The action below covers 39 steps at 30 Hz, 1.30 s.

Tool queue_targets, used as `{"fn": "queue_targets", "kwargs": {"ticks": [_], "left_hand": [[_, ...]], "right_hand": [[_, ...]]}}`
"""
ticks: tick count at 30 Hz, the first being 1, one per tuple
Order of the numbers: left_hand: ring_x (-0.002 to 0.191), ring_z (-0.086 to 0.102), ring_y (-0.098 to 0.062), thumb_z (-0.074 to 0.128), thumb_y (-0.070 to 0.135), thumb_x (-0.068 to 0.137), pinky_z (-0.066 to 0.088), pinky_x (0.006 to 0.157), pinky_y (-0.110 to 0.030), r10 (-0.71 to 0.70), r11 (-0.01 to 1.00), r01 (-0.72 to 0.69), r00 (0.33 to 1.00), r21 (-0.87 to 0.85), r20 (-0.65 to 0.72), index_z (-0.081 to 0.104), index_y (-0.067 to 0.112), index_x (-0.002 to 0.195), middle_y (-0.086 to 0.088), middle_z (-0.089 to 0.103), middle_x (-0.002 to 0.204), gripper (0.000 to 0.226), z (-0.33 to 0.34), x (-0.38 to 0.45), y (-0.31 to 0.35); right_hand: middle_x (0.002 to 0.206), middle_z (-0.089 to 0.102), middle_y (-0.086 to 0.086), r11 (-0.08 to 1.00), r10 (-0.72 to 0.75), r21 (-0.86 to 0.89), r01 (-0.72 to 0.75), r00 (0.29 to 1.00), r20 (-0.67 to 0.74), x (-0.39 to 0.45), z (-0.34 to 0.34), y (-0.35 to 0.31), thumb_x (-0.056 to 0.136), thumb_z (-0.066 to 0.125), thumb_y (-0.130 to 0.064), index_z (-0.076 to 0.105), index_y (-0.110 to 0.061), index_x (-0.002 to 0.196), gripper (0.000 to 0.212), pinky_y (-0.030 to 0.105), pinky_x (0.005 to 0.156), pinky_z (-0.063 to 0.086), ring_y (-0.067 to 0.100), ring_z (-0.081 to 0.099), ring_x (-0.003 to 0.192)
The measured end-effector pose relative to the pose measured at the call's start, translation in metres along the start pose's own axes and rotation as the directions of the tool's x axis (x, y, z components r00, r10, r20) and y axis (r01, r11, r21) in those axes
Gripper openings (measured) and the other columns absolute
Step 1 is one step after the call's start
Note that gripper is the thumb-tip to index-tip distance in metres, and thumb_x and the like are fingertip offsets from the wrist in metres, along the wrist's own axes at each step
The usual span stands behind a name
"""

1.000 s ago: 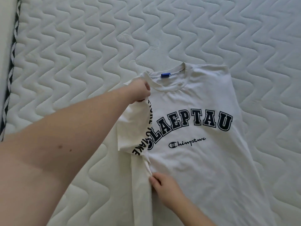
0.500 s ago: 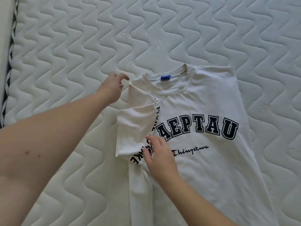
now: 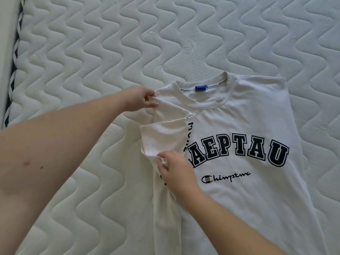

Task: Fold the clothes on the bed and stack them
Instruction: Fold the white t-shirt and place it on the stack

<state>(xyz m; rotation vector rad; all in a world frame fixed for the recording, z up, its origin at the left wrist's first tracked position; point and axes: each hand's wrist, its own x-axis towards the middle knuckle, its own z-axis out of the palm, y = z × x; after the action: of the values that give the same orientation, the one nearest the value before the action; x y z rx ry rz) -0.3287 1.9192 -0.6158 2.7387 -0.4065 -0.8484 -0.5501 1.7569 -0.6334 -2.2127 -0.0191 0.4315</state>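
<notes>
A home bedroom: a bare bed mattress with white wave-quilted ticking and black-and-white piped edge fills the view.

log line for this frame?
step: fold T-shirt side | left hand: pinches shoulder fold | right hand: pinches sleeve hem | mattress

The white T-shirt bears big dark block letters "AEPTAU" to the right of the right hand, with script "Chimptwa" just beside that hand's wrist. The folded sleeve above it shows "MO", the rest unreadable.
</notes>
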Motion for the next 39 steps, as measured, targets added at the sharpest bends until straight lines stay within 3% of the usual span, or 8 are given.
{"fn": "queue_targets", "kwargs": {"ticks": [4, 9, 12, 16, 19, 24, 32, 39], "left_hand": [[0.083, 0.063, -0.022, 0.059, 0.026, 0.097, 0.036, 0.071, -0.026, -0.058, 0.997, 0.054, 0.996, -0.061, -0.068, 0.065, 0.018, 0.102, -0.001, 0.066, 0.085, 0.012, 0.0, 0.003, -0.004], [0.08, 0.058, -0.024, 0.054, 0.015, 0.098, 0.046, 0.074, -0.032, -0.15, 0.986, 0.144, 0.986, -0.079, -0.073, 0.063, 0.016, 0.111, -0.01, 0.065, 0.104, 0.016, 0.011, 0.006, -0.006], [0.071, 0.059, -0.019, 0.057, 0.034, 0.097, 0.044, 0.069, -0.03, -0.121, 0.982, 0.118, 0.993, -0.146, -0.01, 0.06, 0.024, 0.112, -0.003, 0.063, 0.092, 0.018, 0.015, 0.007, -0.005], [0.065, 0.057, -0.009, 0.064, 0.045, 0.09, 0.039, 0.058, -0.023, -0.134, 0.978, 0.136, 0.991, -0.161, 0.022, 0.058, 0.03, 0.104, 0.005, 0.06, 0.078, 0.021, 0.013, 0.012, -0.001], [0.071, 0.057, -0.017, 0.065, 0.04, 0.091, 0.037, 0.062, -0.028, -0.144, 0.984, 0.141, 0.989, -0.106, -0.024, 0.059, 0.026, 0.1, 0.001, 0.06, 0.079, 0.018, 0.016, 0.016, 0.001], [0.08, 0.056, -0.023, 0.068, 0.028, 0.091, 0.043, 0.072, -0.03, -0.182, 0.974, 0.17, 0.981, -0.153, -0.069, 0.063, 0.018, 0.096, -0.005, 0.06, 0.089, 0.013, 0.015, 0.013, -0.009], [0.09, 0.053, -0.025, 0.072, 0.038, 0.086, 0.037, 0.079, -0.028, -0.158, 0.978, 0.144, 0.984, -0.15, -0.088, 0.063, 0.023, 0.109, -0.007, 0.051, 0.104, 0.028, 0.023, 0.006, -0.013], [0.106, 0.055, -0.036, 0.063, 0.028, 0.091, 0.043, 0.097, -0.04, -0.312, 0.946, 0.267, 0.901, -0.182, -0.3, 0.052, 0.015, 0.121, -0.017, 0.041, 0.129, 0.035, 0.039, -0.005, 0.008]], "right_hand": [[0.086, 0.072, -0.012, 0.801, 0.314, 0.569, -0.186, 0.94, -0.134, -0.02, -0.037, 0.023, 0.093, 0.065, -0.022, 0.07, -0.024, 0.092, 0.005, 0.02, 0.076, 0.051, 0.003, 0.066, 0.084], [0.085, 0.071, -0.009, 0.733, 0.553, 0.575, -0.364, 0.81, -0.193, -0.054, -0.056, 0.064, 0.094, 0.064, -0.021, 0.066, -0.025, 0.092, 0.004, 0.013, 0.068, 0.047, 0.006, 0.066, 0.083], [0.086, 0.071, -0.006, 0.672, 0.665, 0.548, -0.498, 0.732, -0.151, -0.059, -0.062, 0.077, 0.093, 0.06, -0.022, 0.062, -0.027, 0.094, 0.005, 0.031, 0.07, 0.052, 0.018, 0.067, 0.083], [0.085, 0.07, -0.013, 0.717, 0.622, 0.485, -0.501, 0.774, -0.118, -0.038, -0.066, 0.064, 0.091, 0.06, -0.045, 0.052, -0.031, 0.115, 0.029, 0.025, 0.067, 0.045, 0.003, 0.062, 0.079], [0.1, 0.068, -0.002, 0.663, 0.641, 0.507, -0.55, 0.767, -0.007, -0.013, -0.072, 0.056, 0.083, 0.074, -0.039, 0.051, -0.024, 0.123, 0.048, 0.036, 0.082, 0.054, 0.015, 0.066, 0.093], [0.089, 0.071, -0.006, 0.709, 0.589, 0.545, -0.448, 0.801, -0.108, -0.013, -0.081, 0.062, 0.085, 0.073, -0.027, 0.063, -0.027, 0.09, 0.011, 0.033, 0.073, 0.056, 0.011, 0.069, 0.082], [0.087, 0.07, -0.012, 0.818, 0.508, 0.312, -0.483, 0.862, 0.003, -0.031, -0.084, 0.075, 0.082, 0.074, -0.041, 0.063, -0.029, 0.098, 0.023, 0.025, 0.069, 0.05, 0.004, 0.066, 0.082], [0.096, 0.066, 0.002, 0.908, 0.416, 0.003, -0.419, 0.902, -0.112, -0.014, -0.095, 0.072, 0.091, 0.065, -0.033, 0.052, -0.016, 0.103, 0.024, 0.044, 0.076, 0.052, 0.026, 0.061, 0.089]]}}
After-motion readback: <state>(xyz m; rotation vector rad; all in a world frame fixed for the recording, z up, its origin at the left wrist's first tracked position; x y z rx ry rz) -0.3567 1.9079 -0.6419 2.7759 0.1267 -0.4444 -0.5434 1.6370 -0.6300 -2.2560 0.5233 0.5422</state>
